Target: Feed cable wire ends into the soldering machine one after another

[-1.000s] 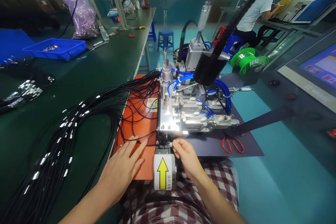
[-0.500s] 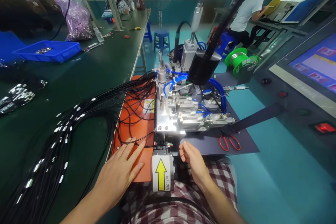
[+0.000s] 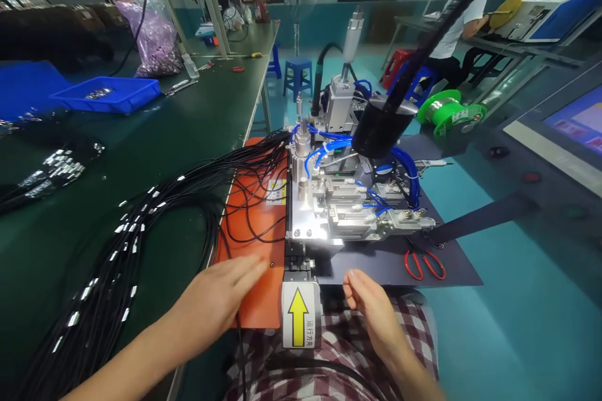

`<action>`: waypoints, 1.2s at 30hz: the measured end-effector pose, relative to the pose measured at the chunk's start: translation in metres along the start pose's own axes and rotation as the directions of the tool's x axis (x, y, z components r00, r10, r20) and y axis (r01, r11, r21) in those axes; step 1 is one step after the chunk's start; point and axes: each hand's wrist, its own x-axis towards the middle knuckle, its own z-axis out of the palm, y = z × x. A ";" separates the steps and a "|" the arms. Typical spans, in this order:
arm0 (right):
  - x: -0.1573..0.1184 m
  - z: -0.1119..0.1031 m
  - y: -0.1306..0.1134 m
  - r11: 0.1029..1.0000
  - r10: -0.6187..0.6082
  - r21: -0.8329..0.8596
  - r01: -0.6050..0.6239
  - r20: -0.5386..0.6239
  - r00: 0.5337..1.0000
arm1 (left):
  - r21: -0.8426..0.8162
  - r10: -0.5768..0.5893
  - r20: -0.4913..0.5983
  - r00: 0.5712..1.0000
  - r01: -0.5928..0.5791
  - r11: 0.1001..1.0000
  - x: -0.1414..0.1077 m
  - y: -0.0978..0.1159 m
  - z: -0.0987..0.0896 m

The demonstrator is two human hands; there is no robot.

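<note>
My left hand point(image 3: 226, 291) is over the orange plate point(image 3: 258, 310), fingers stretched to the right. A black cable point(image 3: 241, 357) passes beneath this hand and hangs down past the plate's front edge; whether the hand touches it I cannot tell. My right hand point(image 3: 371, 310) is closed in a loose curl, with nothing showing in it, right of the white cover with a yellow arrow point(image 3: 298, 316). Between the hands lies a dark clamp track point(image 3: 297, 263) at the front of the metal machine point(image 3: 343, 207). Several black cables point(image 3: 249, 210) run across the plate into the machine's left side.
A big bundle of black cables point(image 3: 126, 232) covers the green bench at left, near a blue tray point(image 3: 108, 97). Red-handled scissors point(image 3: 424, 265) lie right of the machine. A black cylinder on an arm point(image 3: 383, 128) overhangs it. A green wire spool point(image 3: 451, 113) and seated person are farther back.
The cable end with coloured wires no longer shows in the front track. My left hand has drawn its spread fingers together. My right hand sits slightly farther from the track. The view has shifted.
</note>
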 end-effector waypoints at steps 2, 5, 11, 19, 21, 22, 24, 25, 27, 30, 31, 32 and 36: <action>-0.002 -0.002 -0.002 1.000 0.004 -0.023 -0.004 -0.006 1.000 | -0.032 0.099 0.091 0.991 -0.096 0.995 -0.013 0.005 -0.008; -0.004 -0.002 -0.007 0.998 0.009 -0.059 -0.007 0.029 1.000 | -0.048 0.161 0.116 0.980 -0.156 0.987 -0.019 0.005 -0.015; -0.007 0.004 -0.019 0.995 -0.057 -0.074 0.061 0.061 0.997 | -0.087 0.075 -0.164 0.984 -0.090 0.992 -0.002 -0.011 -0.020; -0.026 0.018 -0.030 0.977 -0.187 -0.086 0.195 0.095 0.978 | -0.160 0.015 -0.252 0.968 -0.057 0.985 0.008 0.012 0.014; -0.026 0.022 -0.030 0.979 -0.191 -0.052 0.196 0.092 0.977 | -0.176 -0.018 -0.207 0.978 -0.019 0.984 0.007 0.016 0.018; -0.025 0.024 -0.031 0.979 -0.194 -0.042 0.198 0.094 0.977 | -0.189 -0.038 -0.179 0.983 0.003 0.982 0.009 0.018 0.017; -0.024 0.028 -0.031 0.976 -0.210 -0.045 0.215 0.100 0.973 | -0.241 -0.058 -0.129 0.990 0.026 0.970 0.016 0.027 0.011; -0.025 0.030 -0.032 0.972 -0.220 -0.056 0.227 0.107 0.970 | -0.288 -0.058 -0.110 0.992 0.024 0.957 0.022 0.034 0.006; -0.027 0.033 -0.036 0.966 -0.237 -0.076 0.247 0.127 0.963 | -0.431 -0.043 -0.084 0.996 0.003 0.902 0.036 0.048 -0.006; -0.031 0.029 -0.043 0.959 -0.269 -0.046 0.280 0.166 0.949 | -0.650 -0.035 0.028 0.999 0.045 0.758 0.058 0.064 -0.021; -0.032 0.026 -0.046 0.957 -0.279 -0.029 0.289 0.179 0.943 | -0.698 -0.043 0.057 0.997 0.071 0.712 0.063 0.067 -0.024; -0.032 0.022 -0.048 0.954 -0.290 -0.016 0.298 0.190 0.938 | -0.732 -0.053 0.080 0.995 0.095 0.675 0.068 0.068 -0.026; -0.031 0.010 -0.053 0.954 -0.296 -0.004 0.301 0.172 0.940 | -0.766 -0.115 0.103 0.988 0.153 0.625 0.073 0.066 -0.024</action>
